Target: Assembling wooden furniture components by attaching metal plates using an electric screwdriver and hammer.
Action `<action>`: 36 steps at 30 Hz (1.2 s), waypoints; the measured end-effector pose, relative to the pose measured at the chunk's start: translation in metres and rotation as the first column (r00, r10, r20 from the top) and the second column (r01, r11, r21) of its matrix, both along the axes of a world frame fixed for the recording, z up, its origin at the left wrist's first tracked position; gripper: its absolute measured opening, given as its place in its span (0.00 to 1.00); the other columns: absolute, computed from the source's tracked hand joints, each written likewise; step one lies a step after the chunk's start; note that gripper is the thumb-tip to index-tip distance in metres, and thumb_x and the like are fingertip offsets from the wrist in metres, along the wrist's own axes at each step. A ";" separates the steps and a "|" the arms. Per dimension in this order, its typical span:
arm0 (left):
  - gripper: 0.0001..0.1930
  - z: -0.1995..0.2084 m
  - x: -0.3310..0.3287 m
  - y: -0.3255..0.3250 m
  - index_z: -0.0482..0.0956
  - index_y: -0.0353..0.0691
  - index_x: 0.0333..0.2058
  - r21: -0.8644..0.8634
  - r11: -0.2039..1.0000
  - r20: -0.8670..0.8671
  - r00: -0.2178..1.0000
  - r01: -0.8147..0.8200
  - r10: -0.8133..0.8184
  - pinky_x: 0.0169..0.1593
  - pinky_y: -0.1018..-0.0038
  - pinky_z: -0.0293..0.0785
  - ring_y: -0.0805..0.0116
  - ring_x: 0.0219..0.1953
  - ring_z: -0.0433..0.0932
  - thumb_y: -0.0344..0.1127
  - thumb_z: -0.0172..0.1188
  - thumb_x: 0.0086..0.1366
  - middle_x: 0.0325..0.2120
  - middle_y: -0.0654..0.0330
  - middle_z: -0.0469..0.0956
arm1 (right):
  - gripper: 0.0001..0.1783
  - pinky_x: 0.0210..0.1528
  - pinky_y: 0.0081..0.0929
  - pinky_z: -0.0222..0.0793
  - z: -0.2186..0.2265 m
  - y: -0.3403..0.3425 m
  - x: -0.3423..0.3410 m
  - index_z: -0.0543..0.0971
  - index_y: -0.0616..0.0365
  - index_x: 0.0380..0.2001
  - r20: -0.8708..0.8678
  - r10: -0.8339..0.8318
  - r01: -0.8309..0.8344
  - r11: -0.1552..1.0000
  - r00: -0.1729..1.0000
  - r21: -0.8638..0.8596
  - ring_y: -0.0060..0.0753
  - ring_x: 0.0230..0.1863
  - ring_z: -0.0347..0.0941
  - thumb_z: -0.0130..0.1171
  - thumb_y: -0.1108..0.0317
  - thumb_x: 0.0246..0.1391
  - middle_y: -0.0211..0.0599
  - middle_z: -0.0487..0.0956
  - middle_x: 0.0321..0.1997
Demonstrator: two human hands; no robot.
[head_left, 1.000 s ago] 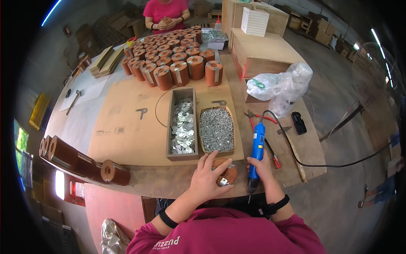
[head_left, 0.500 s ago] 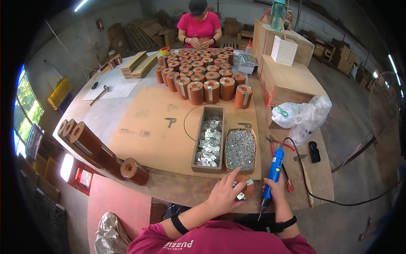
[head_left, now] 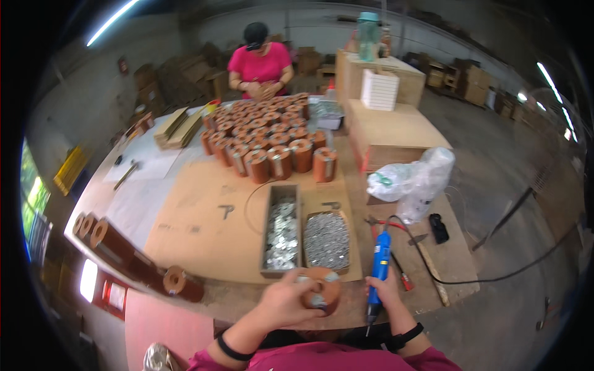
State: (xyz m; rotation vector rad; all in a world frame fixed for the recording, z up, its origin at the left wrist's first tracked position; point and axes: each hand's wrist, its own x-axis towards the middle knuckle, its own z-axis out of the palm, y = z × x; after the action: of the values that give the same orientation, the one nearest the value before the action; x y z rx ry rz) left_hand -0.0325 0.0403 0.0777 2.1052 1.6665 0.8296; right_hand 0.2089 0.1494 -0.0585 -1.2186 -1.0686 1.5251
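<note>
My left hand is closed round a reddish-brown cylinder with a central hole, near the table's front edge. Small metal plates show on the cylinder's end face, somewhat blurred. To the right of it, my right hand grips a blue electric screwdriver, its bit pointing down and apart from the cylinder. Just beyond my left hand stands a long box of small flat metal plates. Beside that box is a tray of screws.
Many similar cylinders stand grouped farther back, with a co-worker behind them. More cylinders lie at the left edge. Red-handled pliers, plastic bags and the screwdriver's black cord are at right.
The whole view has shifted. My left hand has gone from lying over the cylinder's top to gripping its side, and the cylinder now looks lifted. The screwdriver stays in my right hand.
</note>
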 end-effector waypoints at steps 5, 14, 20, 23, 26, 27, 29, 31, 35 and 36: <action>0.27 0.059 -0.034 0.013 0.75 0.38 0.29 0.124 0.976 0.241 0.960 -0.179 0.145 0.37 0.72 0.70 0.63 0.33 0.73 0.40 0.75 0.28 0.28 0.59 0.72 | 0.30 0.21 0.27 0.69 -0.007 0.000 -0.006 0.60 0.64 0.41 0.150 0.045 -0.044 0.999 0.988 -0.014 0.29 0.20 0.72 0.65 0.67 0.36 0.41 0.73 0.27; 0.26 0.106 -0.044 0.114 0.75 0.37 0.32 0.204 0.922 -0.169 0.916 -0.328 0.363 0.32 0.74 0.68 0.66 0.28 0.73 0.30 0.70 0.27 0.26 0.61 0.72 | 0.30 0.22 0.25 0.68 -0.007 0.002 -0.005 0.62 0.63 0.43 0.178 0.037 -0.043 0.999 0.983 0.027 0.27 0.19 0.72 0.63 0.64 0.37 0.38 0.73 0.25; 0.28 0.049 -0.116 0.225 0.74 0.35 0.34 0.169 0.948 -0.034 0.960 -0.268 0.278 0.31 0.71 0.71 0.62 0.28 0.74 0.31 0.69 0.25 0.29 0.56 0.70 | 0.31 0.21 0.24 0.67 -0.011 0.003 -0.004 0.62 0.63 0.44 0.091 0.072 -0.075 0.997 0.993 0.028 0.26 0.18 0.71 0.63 0.66 0.37 0.36 0.72 0.23; 0.30 0.053 -0.107 0.259 0.73 0.37 0.35 0.062 0.973 0.031 0.975 -0.221 0.219 0.36 0.68 0.70 0.57 0.32 0.73 0.30 0.69 0.25 0.30 0.54 0.70 | 0.28 0.19 0.24 0.67 -0.005 0.002 -0.008 0.62 0.63 0.42 0.078 0.021 -0.025 0.999 0.997 0.041 0.26 0.16 0.70 0.61 0.67 0.37 0.36 0.72 0.20; 0.31 0.012 -0.135 0.306 0.71 0.37 0.37 0.185 0.936 -0.007 0.952 -0.300 0.307 0.39 0.65 0.68 0.55 0.35 0.70 0.30 0.68 0.25 0.30 0.53 0.68 | 0.26 0.17 0.23 0.65 0.000 0.003 -0.010 0.62 0.63 0.41 -0.003 0.040 -0.040 0.999 0.999 0.002 0.25 0.14 0.68 0.60 0.69 0.37 0.34 0.71 0.18; 0.31 0.004 -0.135 0.312 0.71 0.37 0.37 0.188 0.940 -0.005 0.956 -0.286 0.292 0.39 0.65 0.68 0.55 0.35 0.70 0.30 0.68 0.25 0.30 0.53 0.68 | 0.26 0.17 0.23 0.65 0.001 0.004 -0.011 0.62 0.63 0.41 -0.002 0.025 -0.025 1.000 1.000 0.006 0.25 0.14 0.68 0.60 0.69 0.37 0.34 0.71 0.18; 0.32 -0.009 -0.134 0.325 0.71 0.37 0.37 0.301 0.898 -0.039 0.937 -0.321 0.348 0.40 0.65 0.68 0.54 0.35 0.70 0.30 0.68 0.24 0.31 0.53 0.68 | 0.26 0.17 0.22 0.65 0.003 0.005 -0.010 0.62 0.63 0.41 0.033 0.026 -0.025 0.999 0.999 -0.039 0.25 0.14 0.68 0.59 0.69 0.37 0.34 0.71 0.17; 0.33 -0.017 -0.135 0.337 0.71 0.37 0.37 0.145 0.937 0.010 0.947 -0.318 0.320 0.41 0.65 0.67 0.53 0.36 0.70 0.30 0.69 0.23 0.32 0.52 0.68 | 0.27 0.17 0.22 0.65 0.007 0.003 -0.009 0.62 0.63 0.42 0.048 0.032 -0.030 0.998 0.998 -0.057 0.25 0.15 0.68 0.60 0.69 0.38 0.34 0.71 0.17; 0.33 -0.043 -0.140 0.348 0.71 0.36 0.37 0.087 0.921 0.014 0.925 -0.380 0.380 0.41 0.65 0.68 0.52 0.37 0.70 0.30 0.69 0.23 0.34 0.51 0.69 | 0.27 0.17 0.22 0.65 0.001 0.006 -0.009 0.62 0.61 0.43 0.056 0.028 -0.024 0.996 0.998 -0.087 0.24 0.15 0.68 0.61 0.68 0.39 0.34 0.71 0.17; 0.33 -0.059 -0.148 0.356 0.71 0.36 0.37 0.117 0.923 0.035 0.930 -0.367 0.366 0.41 0.65 0.68 0.53 0.37 0.69 0.29 0.69 0.22 0.34 0.51 0.69 | 0.27 0.17 0.22 0.65 0.001 0.007 -0.009 0.62 0.61 0.43 0.058 0.020 -0.015 0.996 0.998 -0.084 0.24 0.15 0.68 0.61 0.68 0.39 0.34 0.71 0.17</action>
State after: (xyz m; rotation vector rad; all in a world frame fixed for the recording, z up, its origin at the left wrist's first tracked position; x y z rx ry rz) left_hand -0.1805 0.3962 0.0186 1.8799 2.0892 1.0755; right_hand 0.1996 0.1569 -0.0580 -1.3213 -1.0653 1.5691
